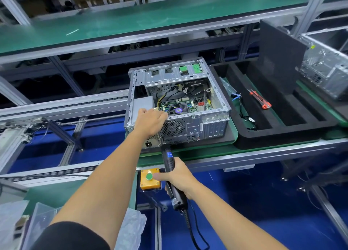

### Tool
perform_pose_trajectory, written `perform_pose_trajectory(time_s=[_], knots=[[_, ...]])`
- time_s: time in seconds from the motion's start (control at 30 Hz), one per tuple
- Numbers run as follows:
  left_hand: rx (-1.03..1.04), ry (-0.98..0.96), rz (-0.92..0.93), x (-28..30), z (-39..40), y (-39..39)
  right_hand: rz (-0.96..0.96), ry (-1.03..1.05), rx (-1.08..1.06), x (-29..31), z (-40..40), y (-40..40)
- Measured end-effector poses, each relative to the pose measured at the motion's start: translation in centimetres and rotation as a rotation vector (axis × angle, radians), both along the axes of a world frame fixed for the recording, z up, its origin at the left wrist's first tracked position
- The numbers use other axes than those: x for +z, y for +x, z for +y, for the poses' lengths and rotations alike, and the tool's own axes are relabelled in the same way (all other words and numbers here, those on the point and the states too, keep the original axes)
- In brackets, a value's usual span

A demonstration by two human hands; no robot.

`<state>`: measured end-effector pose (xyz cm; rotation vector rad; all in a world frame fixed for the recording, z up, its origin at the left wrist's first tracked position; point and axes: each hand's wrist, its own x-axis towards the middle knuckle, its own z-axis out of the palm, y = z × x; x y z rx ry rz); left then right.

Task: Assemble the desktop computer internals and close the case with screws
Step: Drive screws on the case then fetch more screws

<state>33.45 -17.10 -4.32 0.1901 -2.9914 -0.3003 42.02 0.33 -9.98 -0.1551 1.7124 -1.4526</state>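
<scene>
Clear plastic bags (130, 229) lie at the near left corner. Next along, the left hand (150, 122) rests on the rear top edge of the open computer case (178, 106), fingers curled over the rim. The case lies on its side on the green worktop (207, 151), its motherboard and cables exposed. Below it, the right hand (178, 176) has its grip wrapped around a black electric screwdriver (170, 166), whose tip meets the case's back panel. An orange button box (150, 178) sits just beside that hand. Further right, a black foam tray (282, 134) holds a red-handled tool (260, 100), and a second case (323, 68) stands at the far right.
</scene>
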Motion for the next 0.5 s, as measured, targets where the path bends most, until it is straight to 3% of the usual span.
perform_pose_trajectory(time_s=[0.4,0.5], knots=[[-0.001,0.012,-0.001,0.1,-0.1,0.2,-0.051,-0.009,0.026,0.8,0.7,-0.6],[0.072,0.138,0.047,0.4,0.3,0.2,-0.031,0.020,0.067,2.2,1.9,-1.3]])
